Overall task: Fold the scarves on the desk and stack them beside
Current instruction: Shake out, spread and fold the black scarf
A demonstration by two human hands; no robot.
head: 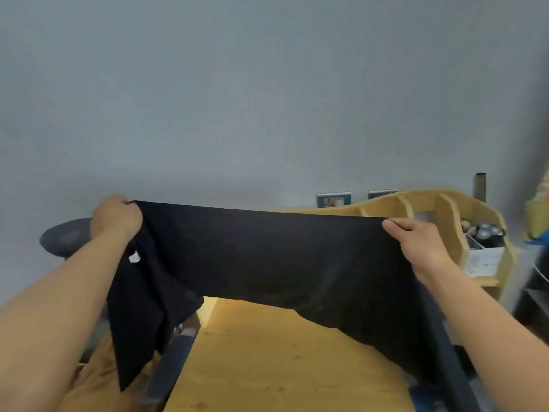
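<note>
Desk (pixel 267 367) partly hidden by black scarf (pixel 267 254) pinched taut by left hand (pixel 116 217) and right hand (pixel 416 242).

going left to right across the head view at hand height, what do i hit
chair back → left hand → black scarf → right hand → wooden organizer

We see a yellow wooden desk (pixel 267 361) filling the lower middle. At two o'clock a wooden organizer (pixel 439 209) stands on it; the black scarf's (pixel 267 254) hanging right end seems to reach the desk at four o'clock.
</note>
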